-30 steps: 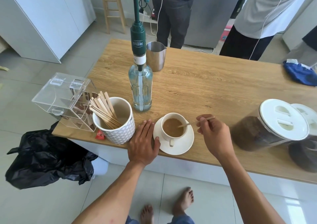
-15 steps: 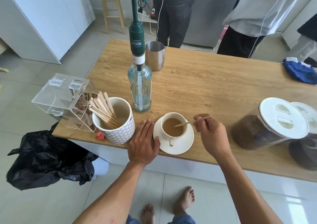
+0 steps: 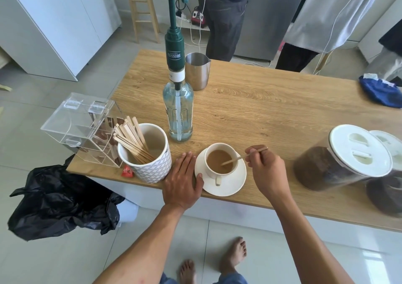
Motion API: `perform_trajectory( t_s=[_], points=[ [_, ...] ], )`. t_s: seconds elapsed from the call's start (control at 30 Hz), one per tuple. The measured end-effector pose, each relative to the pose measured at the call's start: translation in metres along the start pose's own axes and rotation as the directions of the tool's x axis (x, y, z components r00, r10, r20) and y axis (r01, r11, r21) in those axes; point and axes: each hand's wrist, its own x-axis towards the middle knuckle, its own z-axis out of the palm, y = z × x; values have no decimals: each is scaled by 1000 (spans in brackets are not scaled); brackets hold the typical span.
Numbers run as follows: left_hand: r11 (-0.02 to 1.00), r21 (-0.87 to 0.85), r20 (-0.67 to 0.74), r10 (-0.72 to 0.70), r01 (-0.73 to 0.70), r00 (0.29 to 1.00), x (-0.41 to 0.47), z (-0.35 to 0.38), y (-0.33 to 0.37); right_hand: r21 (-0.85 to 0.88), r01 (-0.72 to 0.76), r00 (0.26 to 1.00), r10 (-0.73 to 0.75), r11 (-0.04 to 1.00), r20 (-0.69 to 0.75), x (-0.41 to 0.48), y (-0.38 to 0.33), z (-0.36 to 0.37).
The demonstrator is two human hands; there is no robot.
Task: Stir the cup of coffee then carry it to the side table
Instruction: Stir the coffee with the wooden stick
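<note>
Stirrer (image 3: 233,160) tip now deeper in cup (image 3: 219,161), right hand (image 3: 266,170) pinching.

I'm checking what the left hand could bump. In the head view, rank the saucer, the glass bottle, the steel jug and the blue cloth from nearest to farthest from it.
From the left hand, flat on the table:
1. Saucer: at the hand's right, thumb on its rim.
2. Glass bottle: just behind the hand.
3. Steel jug: farther back, behind the bottle.
4. Blue cloth: far right end of the table.

Cup (image 3: 219,161) on saucer (image 3: 226,186), btwn hands; jars (image 3: 339,159) right, prob 2
</note>
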Motion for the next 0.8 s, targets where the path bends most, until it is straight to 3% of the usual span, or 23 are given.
perform_trajectory(
  t_s=[0.23, 0.37, 0.5, 0.63, 0.8],
  points=[
    [1000, -4, 47, -21, 22, 999, 1, -1, -1, -58, 66, 996, -63, 996, 65, 1, -11, 8],
    [1000, 0, 50, -27, 27, 998, 1, -2, 0, -94, 96, 995, -96, 991, 13, 2, -13, 6],
    [1000, 4, 63, -27, 26, 998, 1, -2, 0, -156, 201, 974, -181, 967, 135, 0, -13, 5],
    [1000, 4, 62, -23, 23, 998, 1, -2, 0, -154, 228, 973, -220, 961, 67, 1, -13, -2],
    [1000, 15, 52, -22, 21, 998, 1, -2, -1, -132, 263, 948, -231, 956, 216, -1, -13, 1]
  ],
)
